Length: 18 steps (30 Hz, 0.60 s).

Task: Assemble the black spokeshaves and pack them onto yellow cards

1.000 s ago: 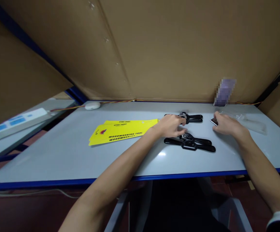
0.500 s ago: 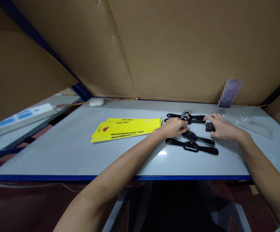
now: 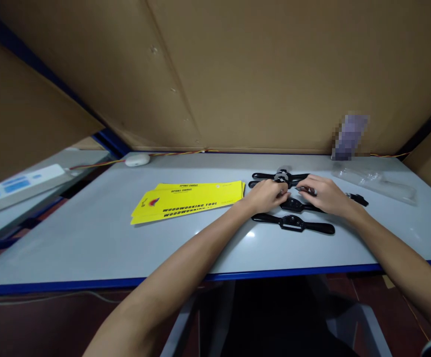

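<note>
My left hand [image 3: 269, 195] is closed, its fingers pressed together above the left end of a black spokeshave body [image 3: 293, 204]; whatever they grip is hidden. My right hand [image 3: 323, 193] pinches a small dark pointed piece [image 3: 305, 190] just right of my left fingertips. Nearer the front edge lies another black spokeshave body [image 3: 293, 223] with an open slot. Behind my hands, two more spokeshaves sit close together, the rear one [image 3: 263, 176] and the one before it [image 3: 254, 184], with grey metal parts at their centres. Small black parts [image 3: 358, 199] rest right of my right wrist.
Yellow printed cards [image 3: 185, 201] lie fanned on the grey table [image 3: 89, 238] to the left. Clear plastic bags [image 3: 382, 186] lie at the right. A blurred phone-like object [image 3: 350, 136] leans at the cardboard wall. A white case [image 3: 137, 159] sits near the back edge.
My right hand has moved left from the dark block to beside my left hand, now with a small dark piece in its fingers. My left hand stays over the spokeshaves.
</note>
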Available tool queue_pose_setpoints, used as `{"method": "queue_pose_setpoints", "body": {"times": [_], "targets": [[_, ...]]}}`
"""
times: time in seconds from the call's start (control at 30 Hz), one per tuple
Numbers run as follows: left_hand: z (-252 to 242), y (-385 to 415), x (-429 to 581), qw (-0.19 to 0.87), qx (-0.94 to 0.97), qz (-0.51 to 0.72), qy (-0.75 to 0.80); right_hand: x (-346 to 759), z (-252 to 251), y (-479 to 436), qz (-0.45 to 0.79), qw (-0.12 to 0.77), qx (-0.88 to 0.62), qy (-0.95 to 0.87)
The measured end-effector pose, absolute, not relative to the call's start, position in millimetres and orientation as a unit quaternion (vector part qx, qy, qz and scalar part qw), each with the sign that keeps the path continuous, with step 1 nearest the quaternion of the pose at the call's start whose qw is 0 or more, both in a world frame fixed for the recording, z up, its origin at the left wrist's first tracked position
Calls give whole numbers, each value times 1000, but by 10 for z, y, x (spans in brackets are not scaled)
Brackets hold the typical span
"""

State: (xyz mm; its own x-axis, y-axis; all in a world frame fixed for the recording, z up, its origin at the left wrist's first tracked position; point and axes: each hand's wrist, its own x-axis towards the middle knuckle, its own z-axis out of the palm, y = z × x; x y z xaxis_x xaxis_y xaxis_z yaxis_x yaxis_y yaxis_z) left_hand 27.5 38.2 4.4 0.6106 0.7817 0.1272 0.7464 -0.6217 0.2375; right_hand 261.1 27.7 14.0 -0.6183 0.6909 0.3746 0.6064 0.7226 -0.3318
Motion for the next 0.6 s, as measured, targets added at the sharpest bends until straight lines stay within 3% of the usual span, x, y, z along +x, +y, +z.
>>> {"method": "queue_pose_setpoints", "body": {"times": [0.23,0.6], "targets": [[67,342,323,87,887,102,442,2530,124,187,6,389,-389,-835],[80,326,330,90,888,94,441,2604,112,306,-50,463,-417,-781]]}}
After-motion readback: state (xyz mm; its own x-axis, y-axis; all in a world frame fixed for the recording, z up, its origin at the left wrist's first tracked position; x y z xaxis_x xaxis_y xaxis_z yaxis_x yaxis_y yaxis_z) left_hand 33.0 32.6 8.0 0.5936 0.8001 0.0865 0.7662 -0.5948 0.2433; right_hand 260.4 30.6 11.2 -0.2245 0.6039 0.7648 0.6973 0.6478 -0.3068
